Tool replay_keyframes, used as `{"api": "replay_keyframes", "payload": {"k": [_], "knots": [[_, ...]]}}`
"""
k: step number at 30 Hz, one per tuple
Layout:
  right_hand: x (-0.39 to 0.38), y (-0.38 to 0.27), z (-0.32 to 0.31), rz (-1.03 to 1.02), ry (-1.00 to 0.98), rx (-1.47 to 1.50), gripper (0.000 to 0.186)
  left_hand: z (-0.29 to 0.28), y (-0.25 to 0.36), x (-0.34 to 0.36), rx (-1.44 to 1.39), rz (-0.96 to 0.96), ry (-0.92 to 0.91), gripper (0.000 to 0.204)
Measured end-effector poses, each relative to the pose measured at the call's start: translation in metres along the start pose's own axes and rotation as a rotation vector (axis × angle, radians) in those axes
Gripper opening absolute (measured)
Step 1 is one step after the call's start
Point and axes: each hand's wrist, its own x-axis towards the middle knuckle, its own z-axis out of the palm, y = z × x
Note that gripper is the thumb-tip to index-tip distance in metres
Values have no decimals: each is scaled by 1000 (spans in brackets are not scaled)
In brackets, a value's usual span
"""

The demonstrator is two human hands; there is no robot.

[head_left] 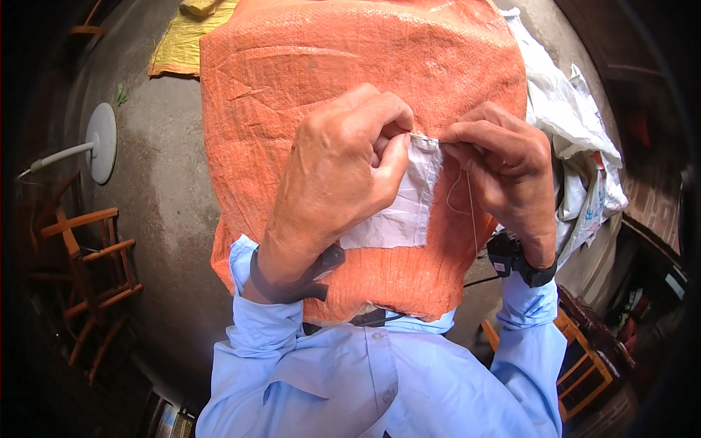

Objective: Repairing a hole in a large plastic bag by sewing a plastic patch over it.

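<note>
Orange woven sack (pixel 292 80) spread before the wearer, white patch (pixel 405 212) on it toward the near edge. Left hand (pixel 347 153) pinches patch's far edge; right hand (pixel 504 157) pinches its far right corner, thread (pixel 472 208) trailing below. White bags (pixel 558 109) beyond sack's right edge, yellow sack (pixel 174 47) by its far left corner.

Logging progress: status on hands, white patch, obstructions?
Left hand pinching white patch at top. Right hand closed by its corner, thread below. Patch on orange sack, left hand partly covering.

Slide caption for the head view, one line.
Left hand pinches a white patch on an orange woven sack; thread hangs by the right hand.
</note>
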Motion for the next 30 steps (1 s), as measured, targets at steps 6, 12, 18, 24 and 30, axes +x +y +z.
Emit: {"api": "replay_keyframes", "payload": {"k": [6,12,18,24,30], "knots": [[0,-2,2,9,15,5,16,-2,-1,0,0,3,-3,11],[2,-7,4,25,18,-20,16,-1,-3,-1,-11,43,20,13],[2,-7,7,29,26,-32,18,-1,-3,-1,16,70,11,15],[4,-4,13,-41,41,-45,20,0,-2,0,30,48,3,15],[4,-3,15,-79,16,-62,23,2,-3,0,47,59,13,16]]}}
